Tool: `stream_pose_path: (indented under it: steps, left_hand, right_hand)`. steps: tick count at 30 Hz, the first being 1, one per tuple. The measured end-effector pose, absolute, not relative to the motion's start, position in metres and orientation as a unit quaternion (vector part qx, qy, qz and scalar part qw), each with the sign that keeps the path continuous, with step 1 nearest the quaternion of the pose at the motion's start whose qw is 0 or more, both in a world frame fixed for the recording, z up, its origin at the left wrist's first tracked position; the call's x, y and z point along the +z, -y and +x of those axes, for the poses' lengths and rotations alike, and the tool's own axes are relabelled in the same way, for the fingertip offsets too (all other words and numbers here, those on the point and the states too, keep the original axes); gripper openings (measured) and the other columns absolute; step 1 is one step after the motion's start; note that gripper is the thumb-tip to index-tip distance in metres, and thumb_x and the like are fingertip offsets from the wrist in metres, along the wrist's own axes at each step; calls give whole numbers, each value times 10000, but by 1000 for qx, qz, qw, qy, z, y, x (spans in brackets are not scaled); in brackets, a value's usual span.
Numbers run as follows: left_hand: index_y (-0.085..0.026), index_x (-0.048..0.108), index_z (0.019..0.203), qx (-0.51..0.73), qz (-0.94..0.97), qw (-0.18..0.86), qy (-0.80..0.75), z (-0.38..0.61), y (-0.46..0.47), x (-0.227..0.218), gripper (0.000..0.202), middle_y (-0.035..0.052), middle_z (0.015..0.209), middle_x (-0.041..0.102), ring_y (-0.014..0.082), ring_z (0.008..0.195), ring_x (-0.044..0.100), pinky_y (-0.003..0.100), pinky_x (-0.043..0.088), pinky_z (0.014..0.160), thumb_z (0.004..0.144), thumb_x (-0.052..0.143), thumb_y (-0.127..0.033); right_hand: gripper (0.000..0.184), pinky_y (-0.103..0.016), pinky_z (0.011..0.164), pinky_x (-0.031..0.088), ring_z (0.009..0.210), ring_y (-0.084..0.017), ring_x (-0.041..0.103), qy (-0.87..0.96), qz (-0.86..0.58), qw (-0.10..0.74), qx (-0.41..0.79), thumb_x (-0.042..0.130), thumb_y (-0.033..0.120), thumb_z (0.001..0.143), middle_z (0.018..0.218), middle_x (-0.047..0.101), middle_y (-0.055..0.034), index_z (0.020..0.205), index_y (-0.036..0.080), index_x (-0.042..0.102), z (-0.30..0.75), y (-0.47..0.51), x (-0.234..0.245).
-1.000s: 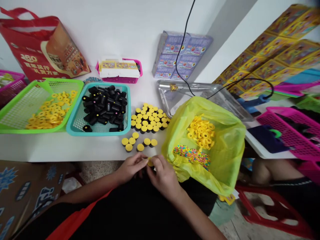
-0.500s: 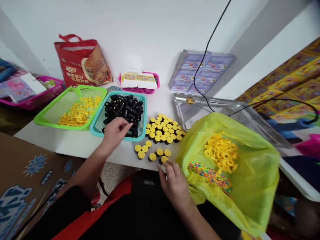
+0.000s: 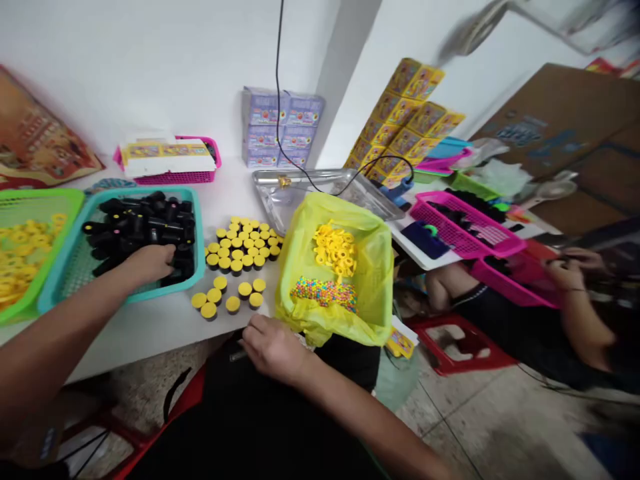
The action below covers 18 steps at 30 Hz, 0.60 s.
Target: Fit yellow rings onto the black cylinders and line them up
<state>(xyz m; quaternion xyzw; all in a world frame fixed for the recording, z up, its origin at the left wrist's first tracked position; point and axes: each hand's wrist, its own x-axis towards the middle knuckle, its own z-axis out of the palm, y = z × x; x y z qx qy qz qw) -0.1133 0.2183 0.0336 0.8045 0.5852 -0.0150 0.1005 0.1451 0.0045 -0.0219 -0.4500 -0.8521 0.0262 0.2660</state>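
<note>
My left hand (image 3: 153, 263) reaches into the teal basket (image 3: 199, 233), over a heap of black cylindrical plastic pieces (image 3: 133, 227). Its fingers are bent together among them; what they grip is hidden. At the table's front edge, my right hand (image 3: 273, 347) is closed, fingers curled and pressed together; what is in them does not show. It is just left of a basket lined with a yellow plastic bag (image 3: 373, 287), holding yellow ring-shaped pieces (image 3: 335, 250) and a strip of small multicoloured balls (image 3: 325, 293). Between the hands stand several yellow-topped black pieces (image 3: 237, 247) on the white table.
A green basket (image 3: 75, 203) of yellow pieces stands at the left. Behind are a pink basket (image 3: 175, 178), purple boxes (image 3: 270, 127) and a metal tray (image 3: 265, 203) with a black cable across it. At right, another person's hands (image 3: 570, 267) are by pink baskets (image 3: 470, 227).
The view has swung right, bringing another person into sight. My left hand has lowered from above the black pieces into them. My right hand has drawn back from the yellow-topped pieces.
</note>
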Motion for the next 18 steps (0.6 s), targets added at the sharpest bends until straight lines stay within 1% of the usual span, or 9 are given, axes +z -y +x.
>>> stream_pose_path:
  steps: [3,5,7,8,9,11,12,16,18]
  left_hand:
    - [-157,550,721,22,787,77,-612,-117,-217,44,175,-105,519,435,69,525,405,148,210,557,742,718,-115]
    - [-166,582,772,126,759,30,-638,-114,-205,54,144,-113,549,466,57,539,425,137,221,573,750,722,-193]
    - [-180,626,797,293,731,3,-616,-101,-182,62,172,-106,586,535,58,554,482,141,291,576,723,750,-274]
    - [-186,648,810,371,728,23,-577,-90,-167,64,189,-95,614,579,65,560,518,155,349,577,713,762,-301]
    - [-190,663,803,439,729,69,-520,-76,-150,64,207,-81,615,607,76,538,535,174,390,554,695,780,-322]
    - [-195,685,848,457,762,235,-394,-42,-118,58,171,-32,696,681,104,552,592,216,464,545,759,757,-322]
    - [-192,683,826,454,770,292,-339,-24,-104,54,153,-7,728,688,116,567,609,230,481,541,765,758,-310]
    - [-184,694,809,479,741,388,-265,31,-76,33,112,40,792,673,123,625,606,237,474,550,837,729,-287]
    - [-185,706,862,464,732,433,-249,41,-75,27,108,41,802,671,114,625,595,230,464,549,865,720,-292]
  right_hand:
    - [193,-293,595,468,683,-183,572,825,-465,315,59,524,230,986,803,619,-61,802,211,578,149,-4,-16]
    - [162,-303,631,496,712,-183,592,792,-482,364,89,533,250,988,831,622,-62,842,212,594,151,-5,-10]
    - [106,-319,674,521,756,-186,612,746,-500,423,116,566,286,981,863,630,-59,921,215,618,152,-9,-1]
    - [106,-326,690,531,788,-191,623,722,-508,452,129,599,319,971,889,637,-60,987,218,628,153,-11,3]
    - [174,-330,698,538,818,-197,632,700,-513,476,144,639,358,952,920,646,-62,1061,222,631,154,-13,8]
    - [328,-333,699,544,836,-199,644,670,-516,502,179,701,417,910,960,662,-61,1171,233,625,158,-18,16]
    - [337,-329,690,542,817,-193,645,661,-517,509,193,709,414,903,955,667,-54,1179,237,632,161,-19,19]
    - [137,-294,621,501,686,-153,605,636,-543,510,202,708,280,876,831,649,-14,1000,229,683,189,-17,24]
    - [131,-281,595,486,658,-143,588,630,-558,505,191,729,243,838,801,627,-3,958,220,681,208,-12,25]
